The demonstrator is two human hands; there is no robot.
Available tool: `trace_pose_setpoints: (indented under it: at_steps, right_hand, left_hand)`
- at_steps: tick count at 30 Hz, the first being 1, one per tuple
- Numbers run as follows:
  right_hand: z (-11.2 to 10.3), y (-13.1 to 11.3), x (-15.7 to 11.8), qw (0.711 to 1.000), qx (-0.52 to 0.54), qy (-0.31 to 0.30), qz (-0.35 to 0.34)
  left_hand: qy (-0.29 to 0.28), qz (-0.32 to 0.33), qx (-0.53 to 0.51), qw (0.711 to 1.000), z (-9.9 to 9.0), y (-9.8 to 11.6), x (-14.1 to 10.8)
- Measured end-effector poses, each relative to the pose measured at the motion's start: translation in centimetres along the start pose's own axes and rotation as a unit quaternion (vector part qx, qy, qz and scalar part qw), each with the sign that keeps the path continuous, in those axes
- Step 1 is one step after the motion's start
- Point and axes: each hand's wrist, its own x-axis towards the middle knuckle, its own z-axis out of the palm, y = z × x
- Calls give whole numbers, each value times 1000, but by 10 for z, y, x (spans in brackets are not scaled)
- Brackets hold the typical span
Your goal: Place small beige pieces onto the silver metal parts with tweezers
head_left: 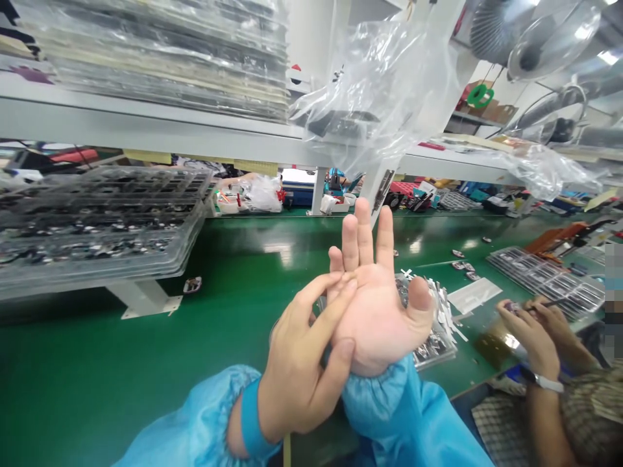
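My right hand (379, 305) is raised over the green bench with its palm facing me. Its fingers are stretched and apart, and it holds nothing. From the left, my left hand (302, 357) reaches across and lays its fingers on the little-finger side of that palm. The left thumb rests low on the palm, near the wrist, and nothing shows between the two hands. A blue band (252, 415) circles my left wrist, and both arms wear blue sleeves. Partly hidden behind my right hand is a clear tray (440, 357) of small metallic parts and white strips.
Stacked clear trays (97, 227) of parts stand at left. Above runs a white shelf (195, 126) with more trays and plastic bags. Small parts (471, 275) lie on the green bench (233, 272). At right, a co-worker's hands (530, 331) hold a small piece near another tray (549, 279).
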Motion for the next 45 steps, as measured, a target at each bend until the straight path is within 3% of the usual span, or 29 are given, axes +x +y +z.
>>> trace_pose_setpoints:
  at_steps: [7,14,23,32,38,45]
  right_hand:
    - [12,-5,-1,999,11,37,4]
    - [19,-6,-3,999,0,47,-21]
    - [28,-8,2,996,-45,69,-34]
    - [28,-9,5,981,-179,75,-18]
    - [27,-13,3,984,-165,58,-26]
    - [28,-4,-1,979,-192,58,-35]
  left_hand:
    - [2,0,-11,1000,0,-1,-1]
    - [92,-1,3,996,2,-4,0]
    - [68,-21,13,997,1,-7,3]
    - [73,-15,6,997,1,-7,3]
    - [43,-24,5,999,-1,-8,4]
    - [74,11,-97,992,5,-21,8]
